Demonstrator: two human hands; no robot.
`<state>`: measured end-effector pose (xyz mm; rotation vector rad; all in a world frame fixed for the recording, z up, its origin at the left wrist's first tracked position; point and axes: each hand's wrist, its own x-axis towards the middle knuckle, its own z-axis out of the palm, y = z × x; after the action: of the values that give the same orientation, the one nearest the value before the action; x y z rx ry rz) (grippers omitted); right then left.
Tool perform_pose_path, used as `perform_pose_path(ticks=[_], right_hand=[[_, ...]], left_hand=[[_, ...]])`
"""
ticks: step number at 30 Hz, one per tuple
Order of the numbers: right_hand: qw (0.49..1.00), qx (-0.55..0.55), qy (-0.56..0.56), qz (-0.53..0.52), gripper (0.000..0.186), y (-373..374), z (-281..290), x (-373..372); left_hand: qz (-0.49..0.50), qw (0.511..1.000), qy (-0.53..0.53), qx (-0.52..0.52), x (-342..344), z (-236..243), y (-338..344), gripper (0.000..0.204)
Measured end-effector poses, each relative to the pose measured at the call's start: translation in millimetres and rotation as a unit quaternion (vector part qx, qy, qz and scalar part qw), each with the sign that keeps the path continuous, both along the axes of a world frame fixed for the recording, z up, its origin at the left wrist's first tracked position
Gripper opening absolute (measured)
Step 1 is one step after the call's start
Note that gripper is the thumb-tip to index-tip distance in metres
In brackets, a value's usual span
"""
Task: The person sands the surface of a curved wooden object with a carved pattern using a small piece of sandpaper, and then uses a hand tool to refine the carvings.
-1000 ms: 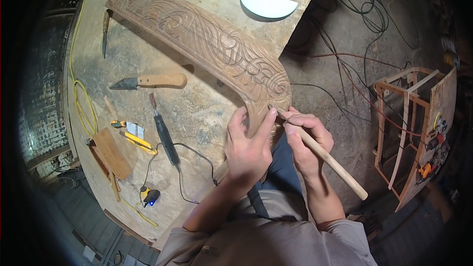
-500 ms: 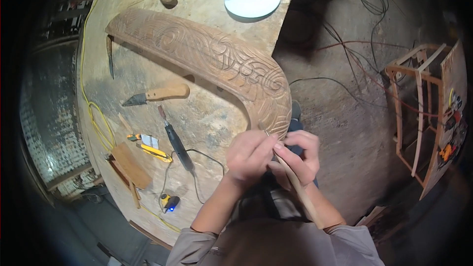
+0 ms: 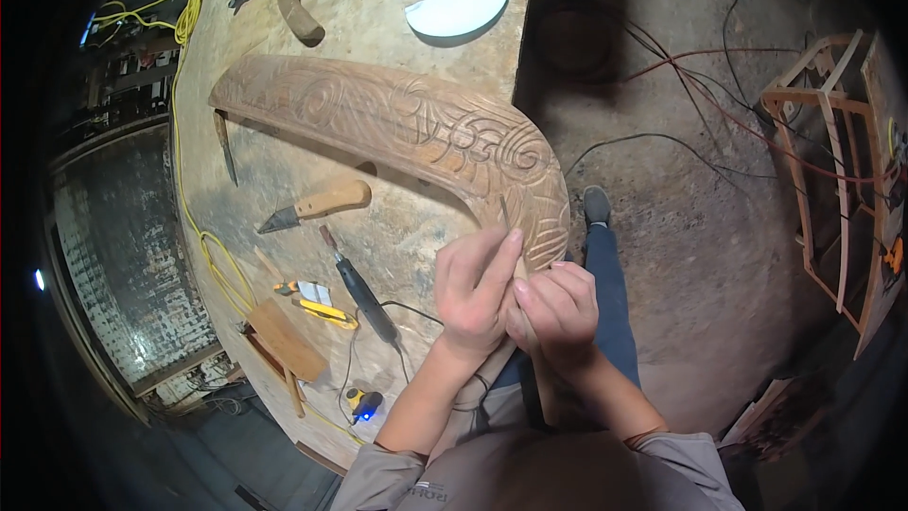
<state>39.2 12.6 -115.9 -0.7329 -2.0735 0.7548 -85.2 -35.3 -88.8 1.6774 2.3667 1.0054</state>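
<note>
A curved wooden piece carved with scrolls and leaf shapes lies across the table, its bent end toward me. Both hands grip a long-handled carving chisel, whose thin metal blade meets the carved surface near that bent end. My left hand pinches it close to the blade, fingertips pressed together. Just below and to the right, my right hand is wrapped around the wooden handle, which runs back toward my body. My fingers hide part of the handle.
Left of the carving lie a wooden-handled knife, a corded rotary tool, a yellow box cutter and a small wooden box. A white half-disc rests at the back. On the right stands a wooden frame; cables cross the floor.
The view has turned, so the table things appear shifted and my right leg now shows. The chisel has swung more upright, and my right hand has come lower along the handle.
</note>
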Motion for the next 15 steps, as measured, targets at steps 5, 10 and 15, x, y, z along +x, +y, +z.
perform_pose_path(ticks=[5, 10, 15], right_hand=[[1.000, 0.000, -0.004, -0.022, 0.029, -4, -5, -5], [1.000, -0.010, -0.007, -0.019, 0.029, 0, -3, -5], [0.999, -0.036, -0.022, 0.011, 0.028, 3, 5, -4]], left_hand=[[0.010, 1.000, 0.024, -0.002, 1, -2, 2, 0.035], [0.021, 1.000, 0.020, -0.002, 2, -1, 4, 0.035], [0.014, 1.000, 0.012, 0.006, 0, 1, 5, 0.041]])
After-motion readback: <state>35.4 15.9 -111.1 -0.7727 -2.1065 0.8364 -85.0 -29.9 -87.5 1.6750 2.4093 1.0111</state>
